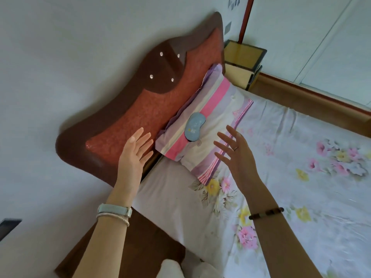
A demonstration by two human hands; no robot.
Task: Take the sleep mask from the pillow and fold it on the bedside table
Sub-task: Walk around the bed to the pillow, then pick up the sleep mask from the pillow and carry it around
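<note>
A small light-blue sleep mask (pixel 194 126) lies flat on a pink, purple and white striped pillow (pixel 212 121) at the head of the bed. My left hand (pixel 134 152) hovers open to the left of the pillow, in front of the headboard, fingers spread. On the other side my right hand (pixel 235 152), with a ring on it, is open just right of the mask and above the pillow's lower edge. Neither hand touches the mask. A dark wooden bedside table (pixel 112 255) shows at the bottom left, under my left forearm.
A brown and red headboard (pixel 140 109) stands against the white wall. A floral sheet (pixel 301 187) covers the bed. A yellow bedside cabinet (pixel 244 63) sits at the far side of the bed. Something white (pixel 170 269) shows at the bottom edge.
</note>
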